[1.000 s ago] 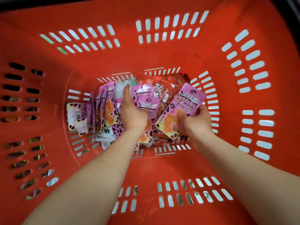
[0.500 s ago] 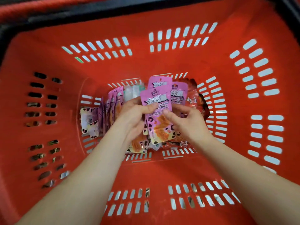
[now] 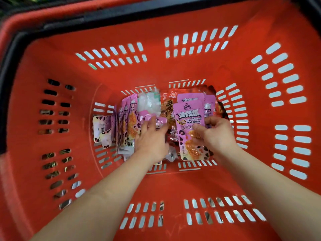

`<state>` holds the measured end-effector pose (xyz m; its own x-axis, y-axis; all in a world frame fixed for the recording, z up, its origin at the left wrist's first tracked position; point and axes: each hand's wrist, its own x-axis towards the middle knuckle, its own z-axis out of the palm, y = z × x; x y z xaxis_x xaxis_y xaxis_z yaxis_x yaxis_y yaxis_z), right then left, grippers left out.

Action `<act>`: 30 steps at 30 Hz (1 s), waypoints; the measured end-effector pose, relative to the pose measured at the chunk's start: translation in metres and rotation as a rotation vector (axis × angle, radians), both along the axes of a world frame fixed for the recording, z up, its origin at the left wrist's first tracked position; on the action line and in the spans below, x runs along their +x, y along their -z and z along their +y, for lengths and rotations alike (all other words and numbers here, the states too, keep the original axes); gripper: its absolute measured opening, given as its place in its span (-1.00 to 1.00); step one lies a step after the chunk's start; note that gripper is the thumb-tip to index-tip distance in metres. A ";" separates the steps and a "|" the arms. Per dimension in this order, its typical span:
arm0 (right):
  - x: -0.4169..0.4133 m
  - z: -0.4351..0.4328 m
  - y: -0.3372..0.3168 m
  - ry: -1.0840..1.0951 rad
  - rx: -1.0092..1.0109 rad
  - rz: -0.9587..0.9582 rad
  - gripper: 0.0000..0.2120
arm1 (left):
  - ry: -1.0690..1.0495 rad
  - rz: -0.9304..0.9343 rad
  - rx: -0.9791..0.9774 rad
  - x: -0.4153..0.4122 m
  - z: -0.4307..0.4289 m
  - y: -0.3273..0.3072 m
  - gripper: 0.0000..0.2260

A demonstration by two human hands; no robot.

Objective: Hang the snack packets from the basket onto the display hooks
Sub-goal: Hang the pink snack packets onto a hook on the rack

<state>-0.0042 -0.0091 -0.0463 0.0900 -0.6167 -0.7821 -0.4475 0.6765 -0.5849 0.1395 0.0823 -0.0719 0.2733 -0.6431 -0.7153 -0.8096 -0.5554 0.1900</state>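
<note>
A small stack of pink foil snack packets (image 3: 189, 119) is held by the right hand (image 3: 217, 134), thumb on the printed front and fingers curled behind, just above the floor of the red slotted plastic basket (image 3: 191, 70). The stack is probably gathered in this hand so that several packets can be carried to the hooks at once while the other hand is left free to pick. The front packet is turned face up towards the camera. Its long axis runs away from the person, with the header end towards the far wall and the bottom seam nearest the wrist, so the hanging end is likely kept clear of the grip. The left hand (image 3: 152, 138) is laid over another pink packet (image 3: 156, 120) in the loose pile. Through the motion blur it cannot be told whether that packet is pinched or only touched. More pink packets (image 3: 128, 119) are stood on edge at the left, beside a translucent white pouch (image 3: 149, 103) and an orange-red packet (image 3: 167, 108). No display hooks are seen.
</note>
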 end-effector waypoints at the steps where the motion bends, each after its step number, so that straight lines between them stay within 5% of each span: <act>1: -0.002 0.000 0.001 0.005 -0.005 0.014 -0.91 | 0.084 -0.037 0.055 0.000 0.004 0.005 -0.28; 9: -0.002 0.002 0.002 -0.001 0.019 0.040 -0.94 | 0.163 -0.188 0.005 0.014 0.009 0.019 -0.03; 13: -0.001 0.004 0.000 -0.040 0.002 0.073 -0.91 | 0.199 -0.300 -0.106 0.026 0.002 0.014 -0.13; 15: 0.000 0.005 -0.003 -0.033 0.000 0.083 -0.88 | 0.176 -0.319 -0.142 0.030 -0.003 0.009 -0.33; 18: -0.001 0.004 -0.010 -0.015 -0.009 0.087 -0.88 | -0.003 -0.244 -0.173 0.036 -0.007 -0.001 -0.65; 25: -0.015 0.003 -0.051 -0.032 -0.159 0.119 -0.83 | -0.544 0.139 -0.362 0.044 0.007 -0.058 -0.87; 30: -0.016 0.009 -0.107 -0.063 -0.248 0.071 -0.84 | -0.638 0.228 -0.516 0.049 0.012 -0.141 -0.80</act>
<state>-0.0199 0.0003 0.0612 0.0847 -0.7855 -0.6131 -0.5305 0.4853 -0.6950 0.1881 0.0946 0.0686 0.5791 -0.6757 -0.4561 -0.2826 -0.6912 0.6652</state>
